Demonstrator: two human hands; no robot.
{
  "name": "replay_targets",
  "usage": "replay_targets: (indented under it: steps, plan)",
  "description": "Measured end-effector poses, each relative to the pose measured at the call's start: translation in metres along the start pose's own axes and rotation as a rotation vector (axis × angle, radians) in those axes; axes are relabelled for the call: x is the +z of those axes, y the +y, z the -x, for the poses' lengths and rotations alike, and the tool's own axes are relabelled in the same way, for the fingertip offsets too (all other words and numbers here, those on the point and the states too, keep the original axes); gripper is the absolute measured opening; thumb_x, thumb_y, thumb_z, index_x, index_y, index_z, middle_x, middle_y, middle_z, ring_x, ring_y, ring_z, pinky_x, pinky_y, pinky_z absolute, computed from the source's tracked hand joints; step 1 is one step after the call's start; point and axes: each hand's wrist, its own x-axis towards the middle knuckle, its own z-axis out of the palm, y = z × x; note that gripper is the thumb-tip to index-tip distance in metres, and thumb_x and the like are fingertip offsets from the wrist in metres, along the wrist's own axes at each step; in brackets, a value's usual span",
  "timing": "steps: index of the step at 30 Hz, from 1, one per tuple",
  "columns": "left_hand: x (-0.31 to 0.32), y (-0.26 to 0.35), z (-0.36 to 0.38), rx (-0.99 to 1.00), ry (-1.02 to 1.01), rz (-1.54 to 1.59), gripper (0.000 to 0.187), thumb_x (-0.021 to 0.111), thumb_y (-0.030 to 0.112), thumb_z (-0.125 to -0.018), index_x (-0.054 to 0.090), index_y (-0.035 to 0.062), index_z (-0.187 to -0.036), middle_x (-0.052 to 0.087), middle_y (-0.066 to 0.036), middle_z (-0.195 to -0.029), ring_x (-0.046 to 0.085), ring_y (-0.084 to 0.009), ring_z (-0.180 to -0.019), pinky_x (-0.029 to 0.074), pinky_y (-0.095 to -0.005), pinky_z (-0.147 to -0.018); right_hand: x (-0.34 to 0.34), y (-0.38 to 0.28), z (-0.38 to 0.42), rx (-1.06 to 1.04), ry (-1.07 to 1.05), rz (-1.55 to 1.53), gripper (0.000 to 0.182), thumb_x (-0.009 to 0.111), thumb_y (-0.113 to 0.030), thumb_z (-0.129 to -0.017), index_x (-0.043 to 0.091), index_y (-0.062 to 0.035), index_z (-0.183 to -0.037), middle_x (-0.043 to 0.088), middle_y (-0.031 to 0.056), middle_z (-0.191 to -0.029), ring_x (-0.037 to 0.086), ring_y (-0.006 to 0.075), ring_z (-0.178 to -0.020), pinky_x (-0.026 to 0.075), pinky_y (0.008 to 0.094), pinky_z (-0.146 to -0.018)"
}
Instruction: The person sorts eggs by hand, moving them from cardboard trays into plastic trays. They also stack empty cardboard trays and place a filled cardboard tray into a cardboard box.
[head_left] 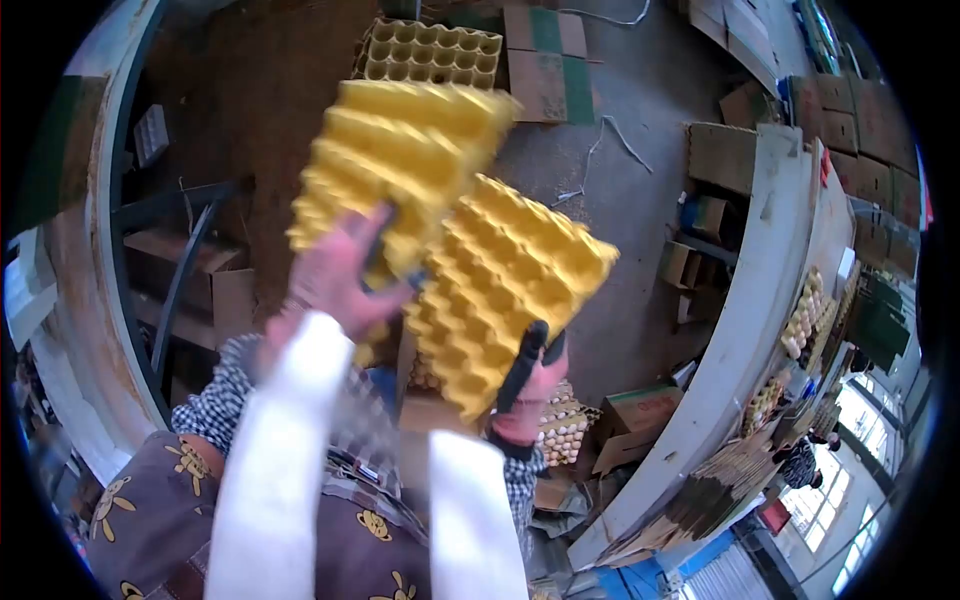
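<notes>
Two yellow egg trays are held up in front of me, tilted and overlapping in this view. My left hand (pixel 335 275), blurred by motion, grips the near edge of the upper-left egg tray (pixel 400 150). Closed on the lower right edge of the other egg tray (pixel 515 270) is my right hand (pixel 535 385), its dark-tipped glove fingers on the tray's cups. No eggs show in either tray. Partly hidden below my right hand are stacked eggs (pixel 565 435).
Beyond the trays, another egg tray (pixel 430 52) lies near a cardboard box (pixel 550 85) with green tape. A metal frame (pixel 185 270) stands at left. A pale beam (pixel 745 290) runs along the right, with a cardboard box (pixel 635 420) before it. Further right, a person (pixel 800 465) is visible.
</notes>
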Motion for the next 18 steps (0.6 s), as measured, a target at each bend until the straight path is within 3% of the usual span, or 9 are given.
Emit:
replay_targets:
  steps: [1,3,6,9,11,12,14,17,18]
  plan:
    - [-0.001,0.021,-0.003,0.055,-0.186,0.045,0.075,0.074,0.036,-0.071,0.049,0.0002,-0.132,0.059,-0.024,-0.114,0.060,-0.0366,-0.106,0.050,-0.0412,-0.089,0.015,-0.003,-0.010,0.001,-0.048,0.025,0.061,0.065,-0.045,-0.091,0.051,0.0044,-0.124,0.061,0.0119,-0.113,0.056,0.0188,-0.098,0.045,0.0310,-0.086]
    - [0.034,0.029,0.003,0.117,-0.469,-0.137,0.088,0.077,0.048,-0.067,0.046,0.0025,-0.135,0.054,-0.026,-0.119,0.059,-0.0394,-0.103,0.051,-0.0427,-0.087,0.012,0.019,-0.045,0.010,-0.380,-0.008,0.060,0.058,-0.048,-0.095,0.053,0.0033,-0.125,0.064,0.0096,-0.108,0.057,0.0145,-0.092,0.046,0.0285,-0.081]
    - [0.039,0.007,-0.014,0.074,-0.511,0.062,0.089,0.076,0.050,-0.068,0.045,0.0045,-0.137,0.053,-0.025,-0.120,0.058,-0.0400,-0.105,0.049,-0.0434,-0.090,0.064,-0.011,-0.056,-0.001,-0.254,-0.012,0.057,0.067,-0.039,-0.090,0.051,0.0040,-0.124,0.059,0.0125,-0.116,0.056,0.0199,-0.103,0.044,0.0318,-0.090]
    - [0.034,-0.027,-0.018,0.106,-0.498,0.313,0.075,0.070,0.050,-0.077,0.048,0.0070,-0.135,0.048,-0.023,-0.131,0.055,-0.0388,-0.113,0.044,-0.0469,-0.096,0.068,-0.010,-0.067,0.265,-0.297,-0.154,0.054,0.070,-0.026,-0.086,0.052,0.0071,-0.124,0.061,0.0118,-0.117,0.057,0.0180,-0.104,0.044,0.0306,-0.092]
    - [0.014,-0.041,-0.036,0.041,-0.221,0.289,0.070,0.072,0.049,-0.075,0.053,0.0093,-0.130,0.047,-0.023,-0.134,0.049,-0.0388,-0.121,0.040,-0.0520,-0.099,0.053,0.004,-0.095,0.126,-0.446,-0.152,0.055,0.066,-0.027,-0.088,0.051,0.0083,-0.126,0.061,0.0116,-0.120,0.058,0.0196,-0.105,0.045,0.0326,-0.093]
    - [0.014,-0.063,-0.045,-0.013,0.134,0.041,0.078,0.075,0.050,-0.073,0.050,0.0086,-0.134,0.051,-0.022,-0.130,0.049,-0.0381,-0.121,0.040,-0.0497,-0.100,0.044,0.016,-0.106,0.125,-0.462,-0.190,0.056,0.064,-0.030,-0.089,0.050,0.0081,-0.128,0.061,0.0120,-0.121,0.059,0.0207,-0.107,0.045,0.0339,-0.094]
    - [0.026,-0.111,-0.080,-0.135,0.378,-0.028,0.079,0.075,0.048,-0.076,0.046,0.0063,-0.137,0.054,-0.019,-0.128,0.053,-0.0321,-0.118,0.040,-0.0416,-0.103,0.041,0.014,-0.133,0.149,-0.556,-0.273,0.061,0.056,-0.038,-0.091,0.048,0.0060,-0.133,0.058,0.0136,-0.127,0.058,0.0251,-0.113,0.047,0.0384,-0.096]
    - [0.050,-0.168,-0.132,-0.228,-0.198,1.305,0.066,0.072,0.031,-0.087,0.042,0.0041,-0.140,0.054,-0.009,-0.133,0.048,-0.0163,-0.123,0.038,-0.0321,-0.105,0.042,0.053,-0.189,0.108,-0.569,-0.552,0.058,0.053,-0.034,-0.093,0.044,0.0025,-0.137,0.053,0.0130,-0.135,0.055,0.0278,-0.119,0.046,0.0426,-0.099]
    - [0.063,-0.181,-0.146,-0.160,-0.113,1.209,0.065,0.073,0.028,-0.087,0.043,0.0038,-0.139,0.055,-0.008,-0.131,0.049,-0.0153,-0.122,0.039,-0.0321,-0.104,0.063,0.039,-0.204,0.108,-0.594,-0.548,0.058,0.053,-0.034,-0.093,0.044,0.0025,-0.137,0.053,0.0130,-0.135,0.055,0.0278,-0.119,0.046,0.0426,-0.099]
